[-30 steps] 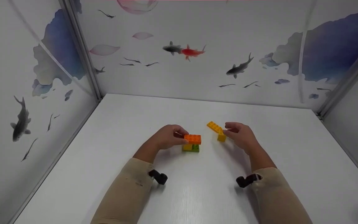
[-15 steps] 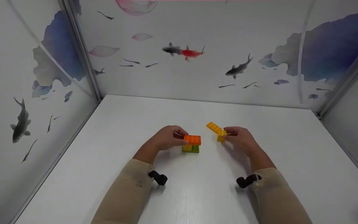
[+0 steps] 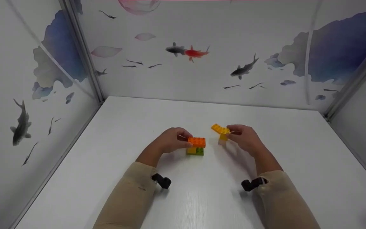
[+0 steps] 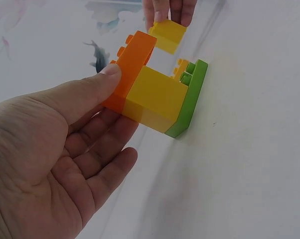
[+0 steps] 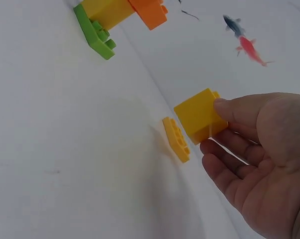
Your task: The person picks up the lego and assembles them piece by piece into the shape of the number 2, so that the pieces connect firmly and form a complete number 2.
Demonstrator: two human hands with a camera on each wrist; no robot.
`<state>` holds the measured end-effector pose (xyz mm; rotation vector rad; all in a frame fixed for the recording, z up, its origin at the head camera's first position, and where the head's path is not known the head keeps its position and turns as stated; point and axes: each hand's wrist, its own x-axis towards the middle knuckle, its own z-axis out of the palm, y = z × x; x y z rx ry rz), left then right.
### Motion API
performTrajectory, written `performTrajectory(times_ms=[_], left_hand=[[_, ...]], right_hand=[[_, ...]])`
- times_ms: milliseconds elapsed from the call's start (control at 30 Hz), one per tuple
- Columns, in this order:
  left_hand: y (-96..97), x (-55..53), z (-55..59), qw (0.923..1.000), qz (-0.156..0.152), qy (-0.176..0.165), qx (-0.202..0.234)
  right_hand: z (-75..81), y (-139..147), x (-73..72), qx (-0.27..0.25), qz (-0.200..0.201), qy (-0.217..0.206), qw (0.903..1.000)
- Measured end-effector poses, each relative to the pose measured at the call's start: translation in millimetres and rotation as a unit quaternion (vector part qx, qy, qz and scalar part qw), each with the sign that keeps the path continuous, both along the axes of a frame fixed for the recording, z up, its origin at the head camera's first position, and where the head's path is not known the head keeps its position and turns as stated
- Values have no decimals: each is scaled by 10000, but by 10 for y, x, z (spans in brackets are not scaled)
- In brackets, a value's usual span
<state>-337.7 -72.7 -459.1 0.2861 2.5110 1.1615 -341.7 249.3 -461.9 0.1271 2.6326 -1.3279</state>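
My left hand [image 3: 174, 140] pinches an orange brick [image 3: 197, 142] between thumb and fingers. That brick sits on top of a yellow brick [image 4: 157, 94], which stands on one end of a green plate brick [image 4: 194, 99]; bare green studs show on the plate's other end. To the right, my right hand [image 3: 246, 140] pinches a yellow block [image 5: 201, 115] by its side, raised off the table. Behind the block, a flat yellow-orange plate brick [image 5: 176, 139] lies on the table, partly covered by the block in the head view.
The white table [image 3: 189, 197] meets a back wall [image 3: 202, 79] printed with fish and petals. Side walls with metal corner posts stand left and right. A black wrist mount [image 3: 162, 181] sticks out from the left sleeve, another black mount [image 3: 253, 184] from the right.
My right hand first came to the yellow block, then took it between thumb and fingers and lifted it off the table. The left hand and its stack have stayed in place.
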Motion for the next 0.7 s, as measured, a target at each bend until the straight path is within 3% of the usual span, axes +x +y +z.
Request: performTrajectory(times_ms=[700], left_hand=[[4,-26,-43,9998,-39,84,168]], right_hand=[[338,-252,225,-169,720,614,9954]])
